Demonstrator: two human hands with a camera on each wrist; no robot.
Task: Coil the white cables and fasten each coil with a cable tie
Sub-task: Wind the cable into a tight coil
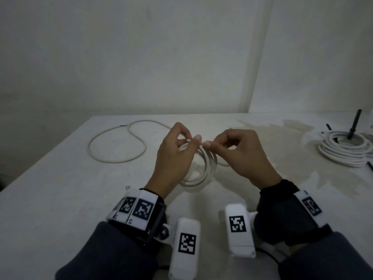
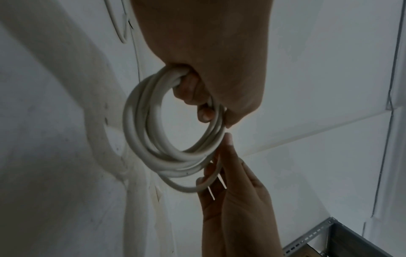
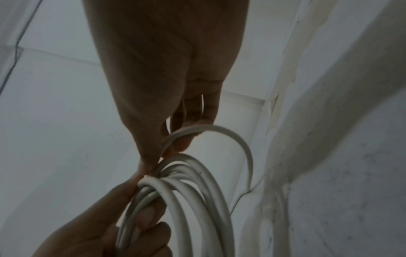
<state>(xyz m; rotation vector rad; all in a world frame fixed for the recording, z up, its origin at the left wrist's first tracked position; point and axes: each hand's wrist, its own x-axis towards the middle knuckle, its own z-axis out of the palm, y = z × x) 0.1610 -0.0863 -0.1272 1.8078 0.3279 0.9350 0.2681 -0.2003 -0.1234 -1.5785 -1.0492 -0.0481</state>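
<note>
A white cable coil (image 1: pixel 204 168) of several loops hangs over the middle of the table. My left hand (image 1: pixel 191 139) grips its top, with the fingers curled through the loops (image 2: pixel 195 90). My right hand (image 1: pixel 207 144) is right next to it and pinches the outermost strand (image 3: pixel 193 130) at the top of the coil (image 3: pixel 186 200). In the left wrist view the right hand (image 2: pixel 230 182) holds the loose last loop at the coil's (image 2: pixel 153 153) lower edge. I cannot make out a cable tie in either hand.
A loose white cable (image 1: pixel 117 145) lies in an open loop on the table's far left. At the far right lie stacked white coils (image 1: pixel 345 151), with a black upright rod (image 1: pixel 355 124) and thin black strips (image 1: pixel 328 126) beside them. Walls stand behind the table (image 1: pixel 60 199).
</note>
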